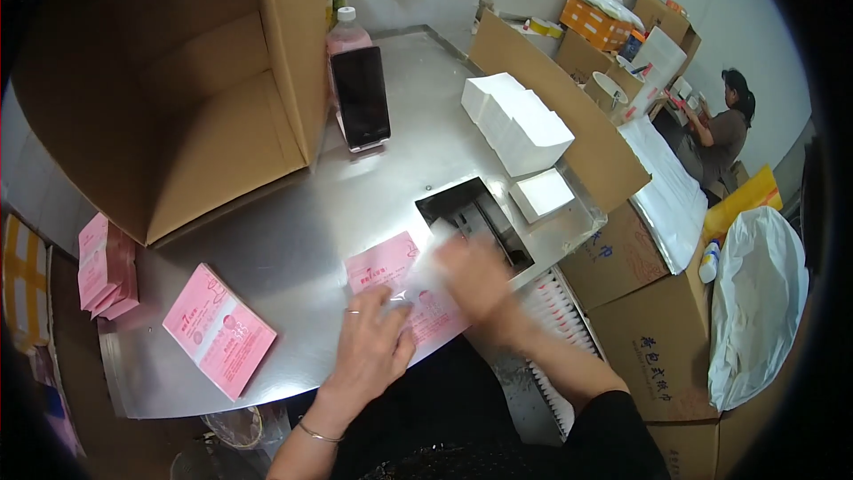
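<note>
Pink printed sheet lies flat on the steel worktop, near its front edge, directly under both hands. Its long axis runs roughly 10 o'clock to 4 o'clock; the top-left corner is bare, the lower-right part is covered by hands and something clear, maybe a thin transparent sleeve — too blurred to be sure.

Left hand comes in from 6 o'clock, fingers spread flat, pressing on the sheet's near edge; a ring shows, and a bracelet at the wrist. It pinches nothing that I can see.

Right hand sits on the sheet's 3 o'clock end, motion-blurred; cannot tell if it's flat or pinching the clear film. It lies just at 7 o'clock of the dark rectangular slot set in the worktop.

Both hands touch the sheet; right hand is nearer the slot, left nearer the front edge.

Around: a second pink sheet at 9 o'clock of the left hand, well apart. Pink stack further at 9 o'clock, off the worktop's edge. White paper stacks at 1 o'clock beyond the slot. Phone propped upright at 12 o'clock, big open carton at 11 o'clock.
</note>
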